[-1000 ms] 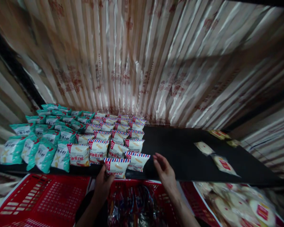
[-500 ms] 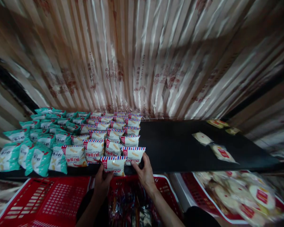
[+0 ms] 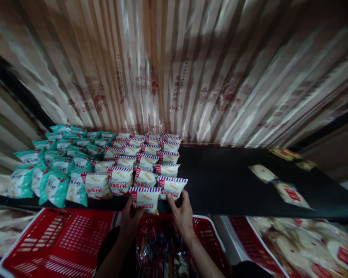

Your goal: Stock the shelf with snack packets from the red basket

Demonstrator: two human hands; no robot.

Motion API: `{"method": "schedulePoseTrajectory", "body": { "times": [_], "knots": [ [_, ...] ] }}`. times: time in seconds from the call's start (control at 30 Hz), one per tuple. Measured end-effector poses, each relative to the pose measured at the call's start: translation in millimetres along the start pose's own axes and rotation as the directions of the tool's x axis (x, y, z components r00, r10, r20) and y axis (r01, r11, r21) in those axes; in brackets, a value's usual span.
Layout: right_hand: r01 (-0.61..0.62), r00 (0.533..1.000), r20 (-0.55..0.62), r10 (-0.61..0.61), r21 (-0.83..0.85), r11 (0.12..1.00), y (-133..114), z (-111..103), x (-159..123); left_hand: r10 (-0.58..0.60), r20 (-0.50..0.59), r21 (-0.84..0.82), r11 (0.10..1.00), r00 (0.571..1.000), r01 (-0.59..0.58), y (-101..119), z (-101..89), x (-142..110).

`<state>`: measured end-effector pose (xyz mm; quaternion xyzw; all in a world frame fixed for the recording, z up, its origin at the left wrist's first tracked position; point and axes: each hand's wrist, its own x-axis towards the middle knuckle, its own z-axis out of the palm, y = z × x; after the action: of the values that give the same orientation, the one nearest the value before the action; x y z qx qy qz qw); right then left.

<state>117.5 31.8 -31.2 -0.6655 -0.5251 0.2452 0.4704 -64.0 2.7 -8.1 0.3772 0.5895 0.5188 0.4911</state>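
My left hand (image 3: 132,216) grips a white snack packet with a red, white and blue striped top (image 3: 145,199) at the front edge of a black shelf (image 3: 220,181). My right hand (image 3: 182,212) pinches the neighbouring striped packet (image 3: 171,186) at its lower edge. Behind them lie rows of the same striped packets (image 3: 142,160). Left of those sit rows of teal packets (image 3: 55,170).
A red basket (image 3: 60,243) stands below the shelf at left, another red basket with wrapped goods (image 3: 162,251) sits between my arms. Round cakes in clear wrap fill a tray (image 3: 307,247) at lower right. Loose wrapped cakes (image 3: 278,181) lie on the shelf's right side. Striped cloth hangs behind.
My right hand has moved left from the bare shelf to the striped packet and closed on its edge. My left hand has stayed on the front packet.
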Motion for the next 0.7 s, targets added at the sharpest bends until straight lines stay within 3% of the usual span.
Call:
{"method": "schedulePoseTrajectory", "body": {
  "times": [0.23,0.37,0.5,0.6,0.7],
  "knots": [
    [-0.024,0.999,0.026,0.024,0.003,1.0,3,0,-2,0.001,0.019,-0.049,0.999,1.0,0.0,-3,1.9,0],
    [0.038,0.999,0.006,-0.038,-0.013,0.999,7,-5,-9,0.041,0.019,0.031,0.999,0.999,-0.041,0,0.2,-1],
    [0.172,0.982,-0.059,-0.179,-0.118,0.978,-4,-23,-23,0.075,-0.003,0.053,0.996,0.997,-0.075,-7,-2.9,0],
    [0.371,0.92,-0.048,-0.389,-0.214,0.904,-29,-42,-27,0.078,-0.007,-0.001,0.997,0.997,-0.078,-15,-4.4,1],
    [0.581,0.795,-0.012,-0.606,-0.269,0.768,-67,-57,-17,0.094,0.002,-0.038,0.995,0.996,-0.094,-21,-5.6,2]
  ]
}}
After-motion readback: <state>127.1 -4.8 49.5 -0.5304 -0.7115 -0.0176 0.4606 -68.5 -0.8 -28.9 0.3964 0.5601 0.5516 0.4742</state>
